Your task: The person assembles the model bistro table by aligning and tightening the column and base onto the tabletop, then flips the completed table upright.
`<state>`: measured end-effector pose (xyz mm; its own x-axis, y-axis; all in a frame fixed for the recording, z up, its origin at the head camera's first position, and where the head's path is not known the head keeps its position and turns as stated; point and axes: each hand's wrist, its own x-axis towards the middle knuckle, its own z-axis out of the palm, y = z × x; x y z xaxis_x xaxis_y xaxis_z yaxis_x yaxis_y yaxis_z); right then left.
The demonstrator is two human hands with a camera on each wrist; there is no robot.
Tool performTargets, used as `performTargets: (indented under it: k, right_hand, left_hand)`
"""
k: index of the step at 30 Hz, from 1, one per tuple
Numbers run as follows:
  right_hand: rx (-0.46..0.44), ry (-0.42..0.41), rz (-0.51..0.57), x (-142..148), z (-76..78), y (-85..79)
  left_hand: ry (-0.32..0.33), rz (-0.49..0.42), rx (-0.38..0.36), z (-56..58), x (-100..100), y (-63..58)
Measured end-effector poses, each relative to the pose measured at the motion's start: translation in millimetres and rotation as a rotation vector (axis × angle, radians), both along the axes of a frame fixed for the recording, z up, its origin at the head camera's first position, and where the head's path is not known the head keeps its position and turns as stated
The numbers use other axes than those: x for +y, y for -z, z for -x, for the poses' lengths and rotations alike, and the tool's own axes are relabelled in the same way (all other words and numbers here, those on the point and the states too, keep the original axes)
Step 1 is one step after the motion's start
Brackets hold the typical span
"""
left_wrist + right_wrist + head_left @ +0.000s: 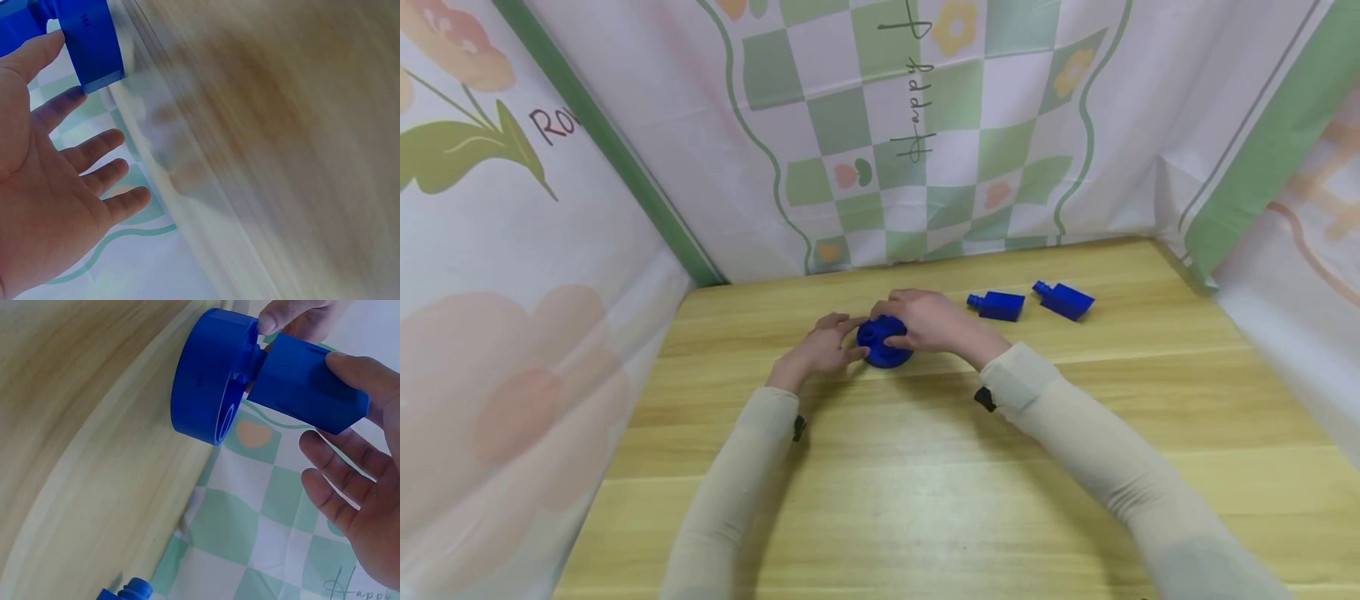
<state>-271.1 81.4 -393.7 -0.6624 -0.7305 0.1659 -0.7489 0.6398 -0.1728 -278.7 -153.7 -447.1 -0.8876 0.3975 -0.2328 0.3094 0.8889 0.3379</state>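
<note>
A round blue base (pixel 887 358) with ring-shaped sockets in its face lies flat on the table. My left hand (pixel 822 348) holds its left edge between thumb and index finger; the other fingers (pixel 103 147) are spread. In my right hand (pixel 925 321) is a blue block (pixel 306 384) with slanted corners, gripped by thumb and fingers. Its narrow neck points down at a socket of the base, where the right wrist view shows the two meeting. How deep the neck sits in the socket is hidden.
Two similar blue blocks with threaded necks lie right of my right hand, a nearer one (pixel 1000 306) and a farther one (pixel 1065 301). The wooden table (pixel 880 483) ends at a patterned curtain (pixel 940 192) behind, with more curtain on both sides.
</note>
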Motion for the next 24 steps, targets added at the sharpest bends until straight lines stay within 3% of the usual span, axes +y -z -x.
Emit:
performTargets:
  k: [9,14,21,24]
  right_hand:
    - [-0.045,-0.087,-0.068,-1.8,1.4,-0.6]
    - [-0.038,-0.083,-0.053,-4.1,1.9,2.3]
    - [-0.102,-0.083,-0.060,-3.8,3.5,-1.9]
    - [-0.132,-0.042,-0.046,-5.0,5.2,-2.1]
  left_hand:
    - [-0.017,-0.010,-0.022,-0.3,-0.5,-1.5]
    - [-0.013,-0.006,-0.020,-0.1,-0.9,-0.8]
    - [-0.009,-0.008,-0.019,1.3,-1.4,0.5]
    - [-0.007,-0.009,-0.011,1.6,-1.5,0.5]
